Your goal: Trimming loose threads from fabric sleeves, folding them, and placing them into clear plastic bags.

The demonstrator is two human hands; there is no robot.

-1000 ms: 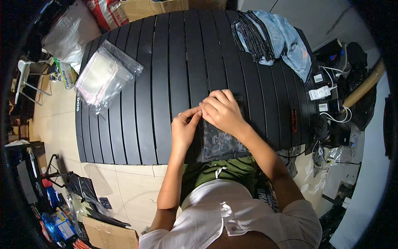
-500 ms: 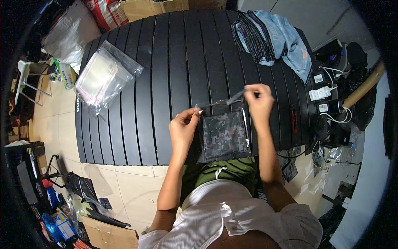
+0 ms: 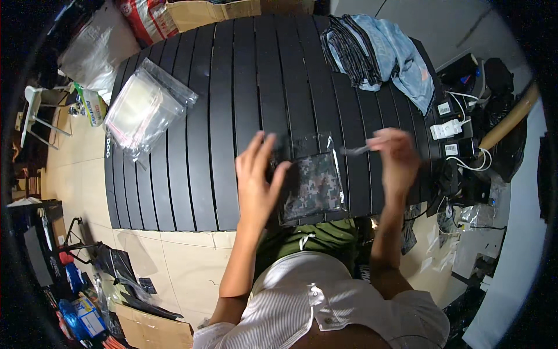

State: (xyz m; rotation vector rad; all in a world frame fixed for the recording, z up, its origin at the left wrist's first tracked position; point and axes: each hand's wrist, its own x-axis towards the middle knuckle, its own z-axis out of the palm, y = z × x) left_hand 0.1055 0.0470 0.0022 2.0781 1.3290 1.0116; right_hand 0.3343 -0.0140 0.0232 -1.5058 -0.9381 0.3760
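A clear plastic bag holding a folded camouflage cloth (image 3: 317, 187) lies flat on the black slatted table (image 3: 203, 145) near its front edge. The clear flap (image 3: 311, 145) of the bag points away from me. My left hand (image 3: 256, 180) is at the bag's left side with its fingers spread; whether the thumb touches the plastic I cannot tell. To the right of the bag my right hand (image 3: 395, 163), smeared by motion, pinches a thin clear plastic strip (image 3: 356, 151), which appears apart from the bag.
A stack of clear plastic bags (image 3: 142, 107) lies at the table's left. Folded camouflage pieces (image 3: 351, 52) and light blue denim (image 3: 395, 55) sit at the far right. Beside the right edge are a white plug (image 3: 446, 130) and cables. A red tool (image 3: 410, 168) rests behind my right hand.
My right hand has moved right with the strip, away from the bag. My left hand has let go of the flap's corner and spread its fingers.
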